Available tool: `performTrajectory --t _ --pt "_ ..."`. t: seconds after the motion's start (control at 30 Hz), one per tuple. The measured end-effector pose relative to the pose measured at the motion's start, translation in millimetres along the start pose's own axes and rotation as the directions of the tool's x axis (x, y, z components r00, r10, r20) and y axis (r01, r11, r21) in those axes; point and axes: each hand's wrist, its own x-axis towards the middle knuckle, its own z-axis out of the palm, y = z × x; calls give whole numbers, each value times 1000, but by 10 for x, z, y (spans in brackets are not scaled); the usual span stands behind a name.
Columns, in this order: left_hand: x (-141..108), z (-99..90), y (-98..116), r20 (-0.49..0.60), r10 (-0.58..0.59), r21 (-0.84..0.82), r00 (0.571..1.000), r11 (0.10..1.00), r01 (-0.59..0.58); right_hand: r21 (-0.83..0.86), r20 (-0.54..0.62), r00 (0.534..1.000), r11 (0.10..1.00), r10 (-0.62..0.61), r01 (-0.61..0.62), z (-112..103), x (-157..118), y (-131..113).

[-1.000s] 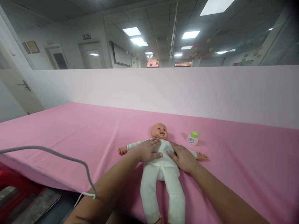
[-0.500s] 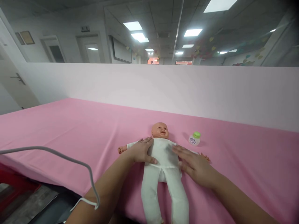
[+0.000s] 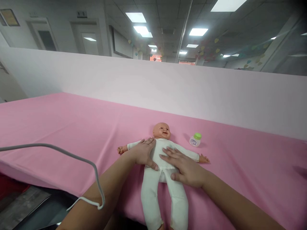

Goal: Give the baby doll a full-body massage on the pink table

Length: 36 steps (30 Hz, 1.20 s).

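Observation:
A baby doll (image 3: 165,176) with a white cloth body lies on its back, head away from me, arms stretched out to both sides. My left hand (image 3: 144,152) rests on the left side of its chest and shoulder, fingers extended and thumb apart. Flat across the middle and right of the doll's torso lies my right hand (image 3: 185,166), its fingers spread. Neither hand grasps anything. Beyond the doll's right-side arm stands a small clear bottle (image 3: 195,140) with a green cap and a printed label.
A pink sheet (image 3: 83,121) covers the table. Behind it runs a low white wall (image 3: 144,80) with glass above. A grey cable (image 3: 69,154) loops over my left forearm. At lower left are a dark chair (image 3: 40,210) and something red (image 3: 11,188).
My right hand has moved left, from the doll's side onto the middle of its torso. The left hand stays on the chest. The view has shifted slightly.

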Motion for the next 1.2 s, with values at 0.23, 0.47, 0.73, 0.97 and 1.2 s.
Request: performTrajectory --t 0.23,0.47,0.73,0.97,1.2 --pt "0 8 -23 -11 27 -17 1000 999 -27 -104 -83 977 974 196 -204 -31 245 435" --pt "-39 -38 20 -7 29 -39 1000 999 -29 -172 -127 922 907 367 -385 16 146 676" --pt "-322 -194 410 -17 188 -16 982 982 -189 -127 -209 895 897 393 -424 178 77 635" --pt "-630 -10 628 -54 488 -192 871 851 -489 -148 -243 895 897 374 -416 241 127 687" --pt "-644 70 574 -99 493 -252 864 828 -501 -148 -233 894 895 383 -421 232 126 680"
